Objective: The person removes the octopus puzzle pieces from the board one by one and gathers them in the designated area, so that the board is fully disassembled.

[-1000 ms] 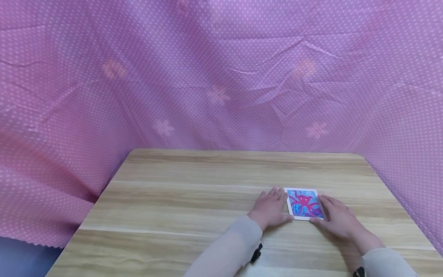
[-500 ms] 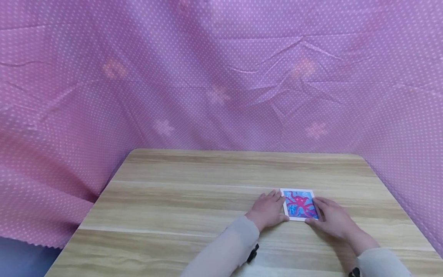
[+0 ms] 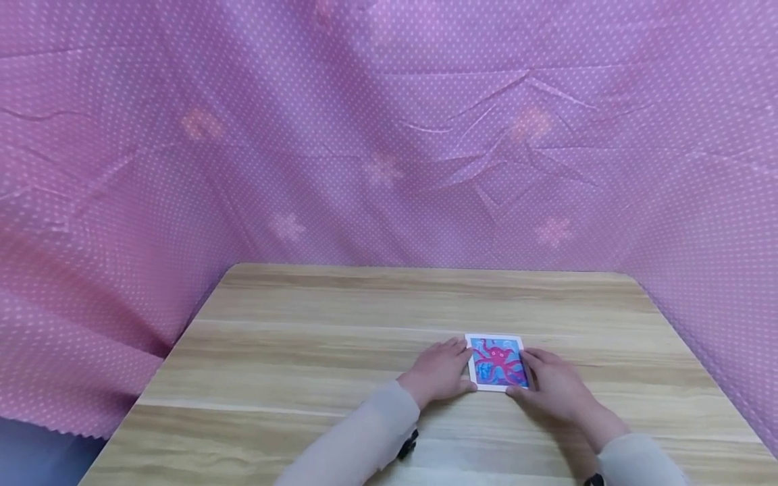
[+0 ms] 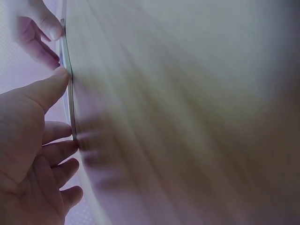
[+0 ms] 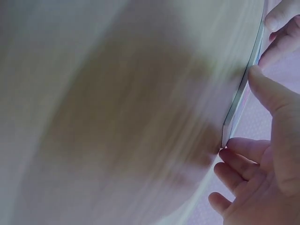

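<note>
A square octopus picture board [image 3: 498, 364] with a white border lies flat on the wooden table [image 3: 340, 304]. It shows a pink octopus on blue. My left hand [image 3: 439, 370] holds its left side, the thumb by the near left corner and the fingers along the left edge. On the opposite side my right hand [image 3: 556, 386] grips the near right corner, thumb at the front edge and fingers at the right edge. Both wrist views show only the board's thin edge [image 4: 71, 101]; its face is hidden there.
Pink dotted cloth [image 3: 389, 135] hangs behind the table and along both sides. The table's far edge runs beyond the board. Each wrist wears a dark device [image 3: 408, 444] near the sleeve cuff.
Both hands and the picture board between them have slid left across the table, further in the last half second. Their hold on it looks the same.
</note>
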